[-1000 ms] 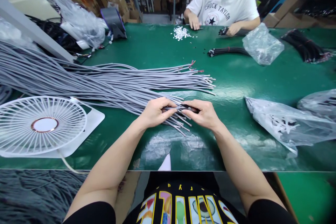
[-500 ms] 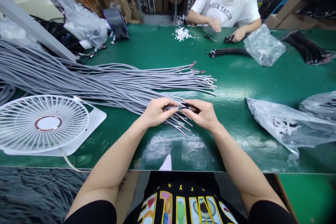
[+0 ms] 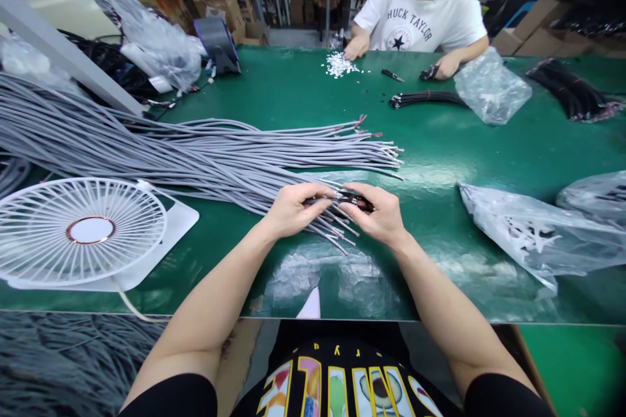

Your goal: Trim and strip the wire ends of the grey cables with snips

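Observation:
My left hand (image 3: 298, 208) is closed, thumb and fingers pinching the end of a grey cable. My right hand (image 3: 379, 212) is wrapped round dark-handled pliers (image 3: 350, 199), whose jaws meet the cable end just off my left fingertips. Their exact jaw shape is too small to make out. Under and around both hands lies a thick bundle of grey cables (image 3: 205, 169), running in from the left, with several stripped or whitish ends fanning out below my hands. A second layer of grey cable ends (image 3: 342, 150) lies behind, a few showing red wires.
A white fan (image 3: 90, 231) lies at the left on the green table (image 3: 420, 280). Clear plastic bags (image 3: 542, 234) are at the right. Across the table sits a co-worker (image 3: 415, 19), near a pile of small white pieces (image 3: 340, 64) and black cable bundles (image 3: 430, 98).
My right hand has shifted slightly and the pliers' handles look spread a little wider. My left hand stays in place. The co-worker's hand has moved to the white pieces.

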{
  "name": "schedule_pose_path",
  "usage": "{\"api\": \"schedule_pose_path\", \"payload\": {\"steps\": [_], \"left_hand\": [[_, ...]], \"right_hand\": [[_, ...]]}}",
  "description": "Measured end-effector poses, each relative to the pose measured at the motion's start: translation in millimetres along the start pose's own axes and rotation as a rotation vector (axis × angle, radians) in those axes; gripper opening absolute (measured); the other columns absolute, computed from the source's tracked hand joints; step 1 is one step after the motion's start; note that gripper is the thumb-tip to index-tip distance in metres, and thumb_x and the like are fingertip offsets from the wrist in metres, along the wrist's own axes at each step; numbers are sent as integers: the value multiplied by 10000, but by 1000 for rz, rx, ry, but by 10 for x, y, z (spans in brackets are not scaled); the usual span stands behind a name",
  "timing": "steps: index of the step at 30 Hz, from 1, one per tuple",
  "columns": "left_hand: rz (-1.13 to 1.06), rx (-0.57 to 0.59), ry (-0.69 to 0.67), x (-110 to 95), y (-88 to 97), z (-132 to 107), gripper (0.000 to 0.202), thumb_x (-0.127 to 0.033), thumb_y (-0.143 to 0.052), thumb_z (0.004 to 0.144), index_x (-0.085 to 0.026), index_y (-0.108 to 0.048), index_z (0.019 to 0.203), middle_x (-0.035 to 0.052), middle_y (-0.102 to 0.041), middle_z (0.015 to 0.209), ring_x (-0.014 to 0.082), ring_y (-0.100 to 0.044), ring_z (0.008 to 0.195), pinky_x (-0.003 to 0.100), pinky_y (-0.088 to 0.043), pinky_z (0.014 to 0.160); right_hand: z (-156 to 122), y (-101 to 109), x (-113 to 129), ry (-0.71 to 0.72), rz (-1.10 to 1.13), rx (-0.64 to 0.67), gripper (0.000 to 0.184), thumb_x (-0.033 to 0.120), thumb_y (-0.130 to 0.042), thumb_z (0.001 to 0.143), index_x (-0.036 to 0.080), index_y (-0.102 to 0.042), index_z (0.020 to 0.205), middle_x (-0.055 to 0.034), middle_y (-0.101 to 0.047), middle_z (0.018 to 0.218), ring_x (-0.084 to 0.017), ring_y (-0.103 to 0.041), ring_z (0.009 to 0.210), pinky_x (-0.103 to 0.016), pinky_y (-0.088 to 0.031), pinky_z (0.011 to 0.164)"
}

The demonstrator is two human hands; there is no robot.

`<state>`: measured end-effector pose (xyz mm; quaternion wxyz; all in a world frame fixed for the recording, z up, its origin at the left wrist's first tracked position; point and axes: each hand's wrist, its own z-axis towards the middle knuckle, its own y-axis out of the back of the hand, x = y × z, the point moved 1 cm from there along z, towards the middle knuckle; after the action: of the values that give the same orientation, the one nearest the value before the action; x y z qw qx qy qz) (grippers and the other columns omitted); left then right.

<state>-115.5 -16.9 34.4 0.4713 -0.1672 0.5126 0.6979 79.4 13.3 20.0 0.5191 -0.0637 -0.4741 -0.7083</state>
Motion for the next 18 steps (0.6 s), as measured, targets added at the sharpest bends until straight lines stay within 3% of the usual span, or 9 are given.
{"api": "schedule_pose_path", "payload": {"steps": [6, 10, 13, 18], "left_hand": [[-8, -1, -68, 35, -6, -2, 168, -197, -571, 863, -158, -698, 966, 55, -738, 932, 139, -688, 839, 215, -527, 773], [5, 6, -119, 59, -12, -2, 184, -201, -552, 880, -160, -699, 983, 60, -732, 905, 133, -683, 809, 213, -522, 742], [14, 10, -118, 62, -14, -7, 192, -211, -544, 885, -164, -697, 992, 58, -730, 892, 130, -680, 786, 212, -521, 717], [-4, 12, -86, 54, -14, -17, 194, -214, -546, 882, -160, -688, 1002, 65, -729, 961, 146, -684, 866, 233, -526, 802]], "right_hand": [[6, 11, 5, 75, -60, -1, 312, 374, -660, 812, 187, -683, 1061, -66, -743, 975, -178, -696, 780, -290, -496, 706], [7, 9, -1, 86, -74, 24, 319, 383, -647, 820, 190, -675, 1072, -68, -742, 983, -187, -700, 825, -289, -490, 710], [4, 6, -1, 85, -78, 33, 324, 384, -641, 824, 190, -671, 1083, -72, -740, 995, -188, -699, 847, -287, -487, 718], [2, 9, 10, 85, -68, 28, 336, 375, -643, 823, 186, -668, 1099, -72, -737, 1009, -186, -698, 849, -287, -488, 727]]}}
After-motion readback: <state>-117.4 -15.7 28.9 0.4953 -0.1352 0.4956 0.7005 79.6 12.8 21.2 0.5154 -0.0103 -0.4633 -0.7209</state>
